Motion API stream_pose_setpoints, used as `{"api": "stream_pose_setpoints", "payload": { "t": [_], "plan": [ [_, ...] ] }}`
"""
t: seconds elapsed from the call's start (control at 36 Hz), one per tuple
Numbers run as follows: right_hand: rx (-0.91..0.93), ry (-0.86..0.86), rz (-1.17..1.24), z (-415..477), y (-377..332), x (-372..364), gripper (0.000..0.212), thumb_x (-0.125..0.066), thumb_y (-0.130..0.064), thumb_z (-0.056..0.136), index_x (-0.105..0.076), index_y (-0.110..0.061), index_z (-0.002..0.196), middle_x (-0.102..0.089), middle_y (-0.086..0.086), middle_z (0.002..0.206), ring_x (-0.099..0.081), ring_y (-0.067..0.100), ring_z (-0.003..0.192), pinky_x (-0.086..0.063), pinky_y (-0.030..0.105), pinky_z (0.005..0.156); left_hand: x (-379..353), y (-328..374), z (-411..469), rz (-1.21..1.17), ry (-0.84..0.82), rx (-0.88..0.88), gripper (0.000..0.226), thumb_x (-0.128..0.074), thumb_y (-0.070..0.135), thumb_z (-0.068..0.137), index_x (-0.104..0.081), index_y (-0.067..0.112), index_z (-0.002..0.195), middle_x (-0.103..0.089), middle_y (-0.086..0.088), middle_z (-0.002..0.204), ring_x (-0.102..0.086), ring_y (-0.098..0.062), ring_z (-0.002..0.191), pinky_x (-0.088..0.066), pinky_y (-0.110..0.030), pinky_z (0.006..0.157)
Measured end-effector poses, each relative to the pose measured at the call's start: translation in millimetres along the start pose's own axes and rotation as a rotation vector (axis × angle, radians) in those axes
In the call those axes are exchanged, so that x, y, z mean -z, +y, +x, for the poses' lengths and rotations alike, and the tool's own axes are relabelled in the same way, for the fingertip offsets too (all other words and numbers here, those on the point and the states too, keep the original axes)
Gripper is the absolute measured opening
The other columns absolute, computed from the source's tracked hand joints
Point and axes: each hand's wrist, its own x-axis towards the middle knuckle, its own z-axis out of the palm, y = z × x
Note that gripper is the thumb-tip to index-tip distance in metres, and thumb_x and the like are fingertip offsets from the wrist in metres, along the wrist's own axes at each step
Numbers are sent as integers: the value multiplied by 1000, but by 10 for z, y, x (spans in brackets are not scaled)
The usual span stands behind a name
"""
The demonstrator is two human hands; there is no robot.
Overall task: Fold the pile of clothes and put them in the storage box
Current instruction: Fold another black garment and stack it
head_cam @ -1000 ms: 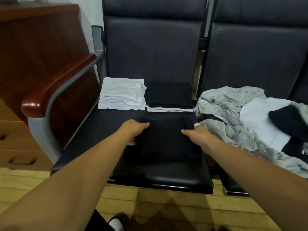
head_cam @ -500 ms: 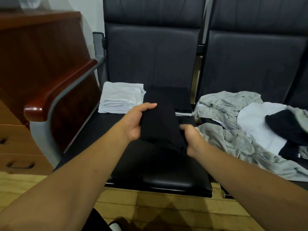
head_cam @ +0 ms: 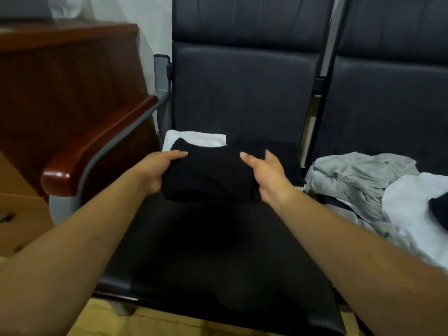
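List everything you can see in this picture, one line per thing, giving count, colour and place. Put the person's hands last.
folded garment: one, black, held between both hands over the left seat
white stack: one, white, back left of that seat, partly behind the held garment
black stack: one, black, back right of that seat
unfolded pile: one, grey, white and black, on the right seat
seats: two, black, side by side
armrest: one, reddish-brown, left of the left seat
cabinet: one, reddish-brown, far left
floor: one, yellowish, below the seats
left hand: one, grips the garment's left edge
right hand: one, grips its right edge
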Motion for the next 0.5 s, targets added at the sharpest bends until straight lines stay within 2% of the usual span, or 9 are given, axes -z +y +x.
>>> {"api": "stream_pose_setpoints", "payload": {
  "t": [0.08,0.17,0.28,0.33,0.36,0.42,0.47,0.5],
  "plan": [
    [75,-28,-95,322,-207,-226,34,-73,-15,92,-63,-14,125,-74,5,112,-72,23,101,-60,44,90,60,255,247,21,20,-78,13,-59,18,95,-64,11,105,-71,-12,106,-69,-24,98,-55,-35,80],
    [117,-10,-128,725,-306,-455,32,-71,-11,92,-64,-13,122,-73,8,113,-71,26,102,-60,47,89,172,461,644,3,32,-155,19,-59,19,96,-66,9,110,-70,-12,117,-68,-22,102,-55,-34,86],
    [95,39,-160,1146,-214,-686,59,-74,-15,89,-47,-7,141,-65,7,126,-66,28,111,-57,47,94,290,564,1166,-24,180,-240,28,-65,23,93,-65,6,116,-71,-12,112,-72,-23,94,-58,-34,78],
    [71,43,-197,1286,-80,-737,63,-77,-15,87,-44,-6,140,-62,7,124,-64,29,111,-56,46,97,322,546,1390,34,246,-303,54,-69,33,87,-52,10,133,-67,-8,120,-70,-22,97,-58,-34,82],
    [54,34,-236,1350,17,-753,66,-79,-16,85,-44,-5,140,-62,9,127,-64,29,113,-55,45,98,331,494,1465,151,293,-328,64,-71,37,84,-44,15,139,-60,-2,125,-65,-19,102,-55,-34,88],
    [27,21,-358,1407,203,-746,74,-80,-15,83,-39,-5,143,-58,10,133,-60,27,117,-51,38,101,353,344,1568,490,334,-368,62,-71,36,85,-42,23,139,-50,2,122,-54,-17,105,-47,-30,91],
    [34,16,-443,1453,355,-706,64,-75,-13,87,-40,-4,140,-59,12,129,-59,24,111,-48,30,92,386,205,1661,783,323,-391,51,-68,32,90,-49,20,135,-53,-1,122,-53,-18,102,-41,-26,86],
    [25,17,-461,1451,400,-690,57,-72,-12,90,-40,-4,137,-60,12,127,-59,24,108,-46,27,88,409,158,1682,906,336,-411,49,-66,33,91,-51,18,136,-55,-5,128,-54,-20,107,-41,-26,88]
  ]
}}
